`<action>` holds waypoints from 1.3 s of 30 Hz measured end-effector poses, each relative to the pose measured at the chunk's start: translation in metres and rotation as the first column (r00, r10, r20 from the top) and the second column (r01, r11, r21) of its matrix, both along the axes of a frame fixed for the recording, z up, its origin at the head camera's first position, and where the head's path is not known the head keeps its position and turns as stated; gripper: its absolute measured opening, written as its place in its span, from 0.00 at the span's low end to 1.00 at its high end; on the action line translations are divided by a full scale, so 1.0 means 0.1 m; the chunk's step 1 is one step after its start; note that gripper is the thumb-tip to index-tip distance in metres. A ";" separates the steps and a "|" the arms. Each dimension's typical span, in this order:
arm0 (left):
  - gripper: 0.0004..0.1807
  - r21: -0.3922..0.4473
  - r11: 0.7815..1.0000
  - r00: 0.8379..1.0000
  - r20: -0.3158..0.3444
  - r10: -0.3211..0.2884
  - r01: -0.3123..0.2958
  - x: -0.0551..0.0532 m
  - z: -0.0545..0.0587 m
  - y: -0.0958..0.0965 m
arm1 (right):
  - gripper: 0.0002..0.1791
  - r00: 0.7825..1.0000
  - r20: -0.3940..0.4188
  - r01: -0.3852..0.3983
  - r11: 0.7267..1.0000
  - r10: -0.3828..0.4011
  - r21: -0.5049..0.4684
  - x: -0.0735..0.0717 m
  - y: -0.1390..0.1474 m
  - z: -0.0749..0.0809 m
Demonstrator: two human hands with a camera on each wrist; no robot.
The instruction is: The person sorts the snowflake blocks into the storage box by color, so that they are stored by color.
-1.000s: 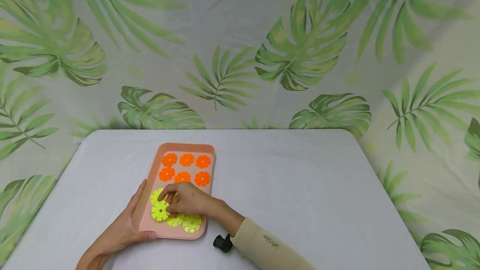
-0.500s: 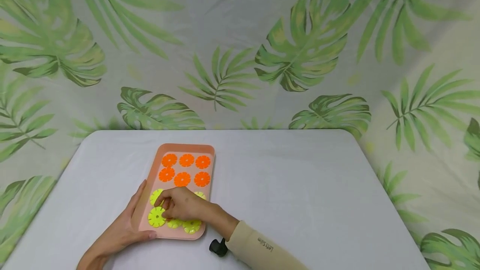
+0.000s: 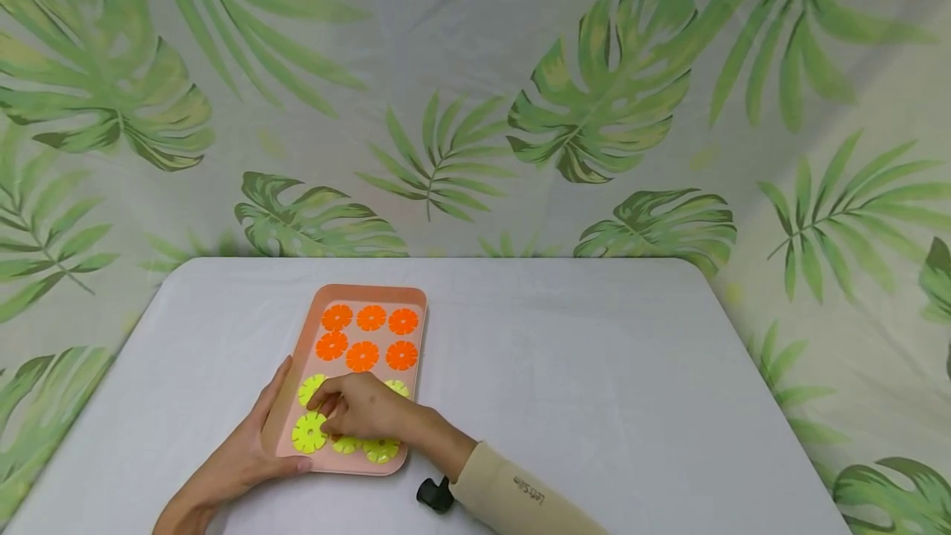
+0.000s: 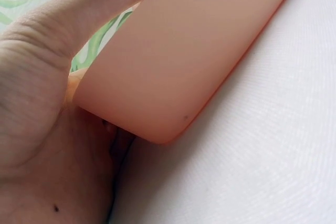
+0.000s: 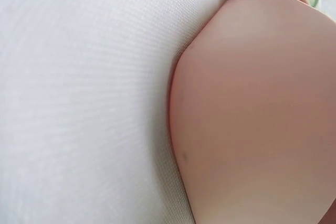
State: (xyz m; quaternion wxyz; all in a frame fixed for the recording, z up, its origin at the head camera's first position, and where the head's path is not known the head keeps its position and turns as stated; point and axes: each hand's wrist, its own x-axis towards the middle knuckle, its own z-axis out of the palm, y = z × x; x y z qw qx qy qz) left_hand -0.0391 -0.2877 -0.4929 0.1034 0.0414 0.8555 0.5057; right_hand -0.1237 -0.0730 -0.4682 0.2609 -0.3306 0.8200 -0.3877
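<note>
A shallow pink tray [image 3: 416, 304] lies on the left half of the white table. My left hand [image 3: 238, 456] grips its near left corner, fingers along the left side and thumb at the near edge. In the left wrist view the palm lies close to the tray's outer wall [image 4: 163, 56]. My right hand [image 3: 371, 407] reaches in over the near half, thumb and fingertips at the right edge of a yellow notched disc [image 3: 308, 434] in the near left corner. Several other yellow discs [image 3: 382, 450] lie around and partly under this hand.
Two rows of orange notched discs [image 3: 361, 356] fill the tray's far half. Beside the right sleeve [image 3: 520, 490] a black object [image 3: 434, 495] shows low over the white table [image 3: 594, 378]. Behind the table hangs a leaf-patterned cloth [image 3: 461, 147].
The right hand has moved slightly left and nearer, and the yellow disc at its fingertips has shifted toward the tray's near left corner. The left hand and tray stay in place.
</note>
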 end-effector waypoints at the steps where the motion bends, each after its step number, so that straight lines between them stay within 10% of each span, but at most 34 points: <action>1: 0.72 -0.002 1.000 1.000 0.003 0.001 -0.001 0.00 0.00 0.00 | 0.14 1.000 0.005 0.003 1.000 -0.003 -0.001 0.00 0.00 0.00; 25: 0.69 -0.052 0.998 0.997 0.074 0.035 -0.031 -0.02 0.00 -0.01 | 0.08 0.982 0.174 0.110 0.977 -0.078 -0.184 -0.01 0.27 0.10; 31: 0.58 0.078 0.996 0.995 0.088 0.047 -0.054 -0.01 0.00 -0.03 | 0.08 0.990 0.054 0.140 0.963 -0.131 -0.229 -0.14 0.56 0.19; 39: 0.55 -0.078 0.987 0.976 0.160 0.149 -0.138 -0.07 0.11 0.03 | 0.11 0.963 -0.095 0.224 0.946 -0.252 -0.234 -0.31 1.06 0.31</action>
